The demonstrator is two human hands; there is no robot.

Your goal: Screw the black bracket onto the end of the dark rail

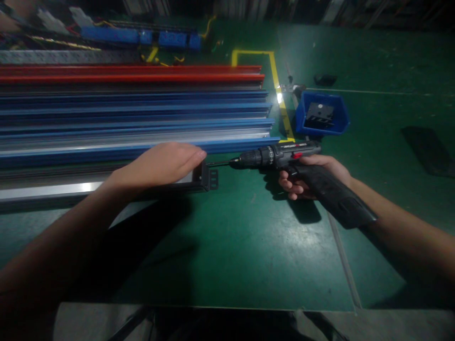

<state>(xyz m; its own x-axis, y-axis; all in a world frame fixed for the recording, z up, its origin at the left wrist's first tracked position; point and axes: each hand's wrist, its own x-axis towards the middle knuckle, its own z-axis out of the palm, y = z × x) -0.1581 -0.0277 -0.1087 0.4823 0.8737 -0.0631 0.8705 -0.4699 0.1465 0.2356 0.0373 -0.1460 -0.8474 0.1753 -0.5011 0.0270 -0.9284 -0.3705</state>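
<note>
My right hand (313,175) is wrapped round the grip of a black cordless drill (280,155) with a red switch. The drill lies level, and its long bit (220,163) points left, with the tip at a black slotted end bracket (212,180). That bracket sits on the right end of a dark metal channel (81,189) with a bright inner strip. Over this end of the channel, my left hand (167,161) is closed on it from above, fingers together; its fingertips are partly hidden behind the hand.
Several blue rails (142,124) and red rails (142,73) lie side by side behind the channel. A blue bin (302,124) holding dark plates (320,113) stands at the right. Yellow tape (277,78) marks the green tabletop (249,265). Blue connectors with wires (110,35) lie farther back.
</note>
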